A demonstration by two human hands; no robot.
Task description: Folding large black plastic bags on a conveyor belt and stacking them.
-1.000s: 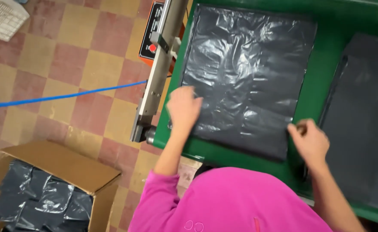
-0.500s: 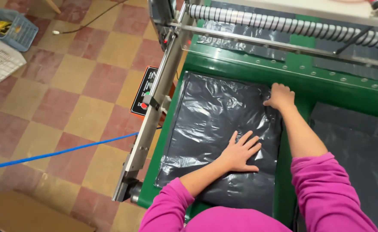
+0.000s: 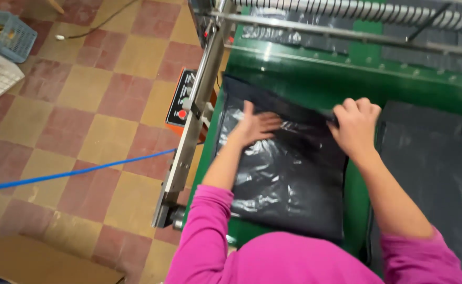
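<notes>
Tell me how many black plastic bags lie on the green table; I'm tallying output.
2: one black bag under both hands, another at the right. More may sit beyond the rollers.

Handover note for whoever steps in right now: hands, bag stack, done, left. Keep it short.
Left hand: flat, palm down on the black plastic bag stack.
Right hand: closed on the stack's far right edge.
Stack lies on the green machine bed, far edge folding over. A second dark stack sits to the right.
Done: both hands are on the stack.
Left: fold unfinished; stack not lifted off.
</notes>
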